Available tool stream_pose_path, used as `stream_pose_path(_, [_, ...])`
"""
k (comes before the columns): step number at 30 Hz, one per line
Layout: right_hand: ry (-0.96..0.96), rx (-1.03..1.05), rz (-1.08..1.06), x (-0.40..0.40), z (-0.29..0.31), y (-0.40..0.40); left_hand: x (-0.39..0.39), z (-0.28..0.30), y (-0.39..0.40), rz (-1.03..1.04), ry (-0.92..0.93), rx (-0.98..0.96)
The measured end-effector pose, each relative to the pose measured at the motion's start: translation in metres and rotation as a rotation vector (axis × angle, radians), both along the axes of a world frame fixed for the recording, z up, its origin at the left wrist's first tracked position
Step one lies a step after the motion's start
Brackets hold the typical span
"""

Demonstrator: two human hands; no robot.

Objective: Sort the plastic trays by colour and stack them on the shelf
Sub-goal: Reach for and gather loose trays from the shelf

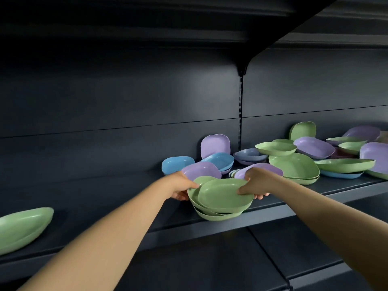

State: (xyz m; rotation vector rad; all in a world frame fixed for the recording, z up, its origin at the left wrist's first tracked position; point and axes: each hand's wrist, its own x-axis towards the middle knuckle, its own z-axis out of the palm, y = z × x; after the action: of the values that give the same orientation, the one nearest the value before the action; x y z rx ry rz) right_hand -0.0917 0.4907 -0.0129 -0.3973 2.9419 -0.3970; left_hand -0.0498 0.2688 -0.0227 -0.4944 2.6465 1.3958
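Two hands on one stack of green trays (222, 198) at the shelf (126, 211) front edge.

Far left on the shelf: lone green tray (23, 227), well apart from the rest. Then left hand (181, 189), fingers curled round the stack's left rim, thumb on top. Between both hands: the stack itself, several trays nested unevenly, hollow side up, long axis running left to right, front overhanging the shelf lip slightly. Then right hand (255, 184), gripping the right rim, thumb over the top tray, fingertips showing underneath. Just behind the hands: purple trays (201, 170) and blue trays (177, 163), one purple tray (215, 145) propped upright against the back panel. Further right: loose mixed heap (315, 156) of green, purple and blue trays, tilted every way.
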Motion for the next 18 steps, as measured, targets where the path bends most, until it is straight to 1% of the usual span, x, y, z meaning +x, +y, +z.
stream_pose_path(4, [-0.064,-0.075,-0.001,-0.010,-0.008,0.000,-0.001,-0.006,0.002,0.013,0.030,0.025])
stream_pose_path(6, [-0.107,-0.162,-0.012,-0.015,-0.009,0.002,0.000,-0.005,0.001,0.016,0.058,0.039])
stream_pose_path(8, [-0.126,-0.290,-0.030,-0.020,-0.008,0.005,0.001,-0.002,-0.002,0.036,0.100,0.061])
stream_pose_path(11, [-0.114,-0.551,-0.064,-0.028,-0.006,0.009,0.005,0.005,-0.008,0.092,0.181,0.109])
stream_pose_path(13, [-0.043,-0.685,-0.070,-0.032,-0.003,0.007,0.010,0.010,-0.014,0.130,0.247,0.148])
stream_pose_path(16, [0.159,-0.754,-0.023,-0.029,0.005,-0.003,0.018,0.015,-0.025,0.176,0.361,0.186])
stream_pose_path(18, [0.243,-0.794,0.006,-0.023,0.011,-0.014,0.024,0.017,-0.035,0.220,0.430,0.197])
